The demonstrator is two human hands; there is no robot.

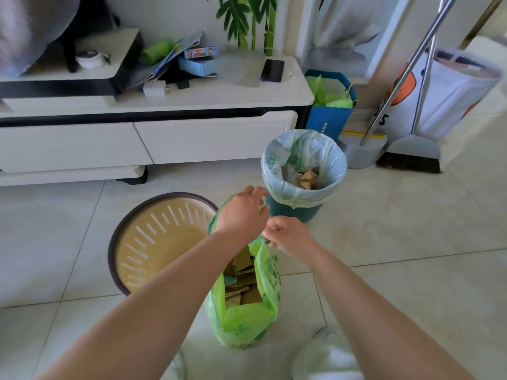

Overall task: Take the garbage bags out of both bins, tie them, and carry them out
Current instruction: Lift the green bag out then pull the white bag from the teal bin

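Observation:
A green garbage bag [247,305] full of brown cardboard scraps stands on the floor tiles, out of its bin. My left hand [242,212] grips the far side of the bag's top edge. My right hand [288,235] pinches the near side of that edge, close beside the left. The beige bin with a dark rim [153,239] stands without a bag to the left of the green one. Behind, a teal bin [295,212] holds a pale translucent bag [277,176] folded over its rim, with paper scraps inside.
A white low cabinet [164,133] with drawers runs along the wall behind the bins. A blue paper bag [327,119] with green plastic, a broom [408,157] and a dustpan stand at the right. My white shoes [326,357] are near the green bag.

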